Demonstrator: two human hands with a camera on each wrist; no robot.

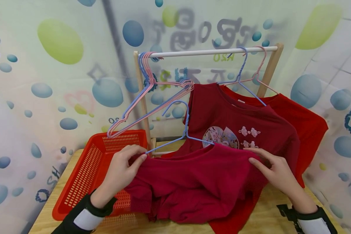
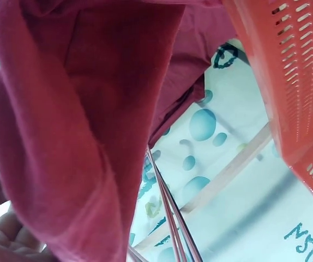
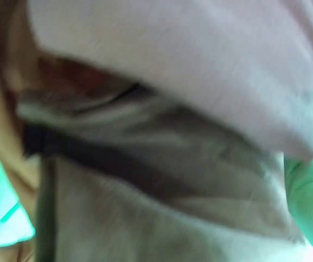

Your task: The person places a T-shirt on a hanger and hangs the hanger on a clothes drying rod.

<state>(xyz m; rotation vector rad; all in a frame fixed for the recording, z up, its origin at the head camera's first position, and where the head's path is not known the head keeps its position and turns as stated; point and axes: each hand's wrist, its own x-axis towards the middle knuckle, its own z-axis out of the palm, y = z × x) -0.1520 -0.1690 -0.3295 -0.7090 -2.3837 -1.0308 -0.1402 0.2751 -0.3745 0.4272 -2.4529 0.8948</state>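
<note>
A crimson shirt (image 1: pixel 190 185) is spread between both hands in the head view, low in front of the rack. A blue hanger (image 1: pixel 187 125) is inside its neckline, hook upward and off the rod. My left hand (image 1: pixel 124 165) pinches the shirt's left shoulder by the hanger's end. At the other shoulder, my right hand (image 1: pixel 276 169) pinches the cloth between thumb and fingers. In the left wrist view the hanging shirt (image 2: pixel 74 120) covers much of the scene, with fingertips (image 2: pixel 12 234) at the lower left. The right wrist view is blurred and off-colour, filled by cloth (image 3: pixel 162 218).
Behind stands a wooden rack with a white rod (image 1: pixel 193 53). Several pink and blue hangers (image 1: pixel 147 78) hang at its left. A dark red shirt (image 1: pixel 269 130) with flower knots and a bright red shirt (image 1: pixel 308 123) hang at right. A red basket (image 1: pixel 76 185) sits on the wooden table (image 1: pixel 283 217).
</note>
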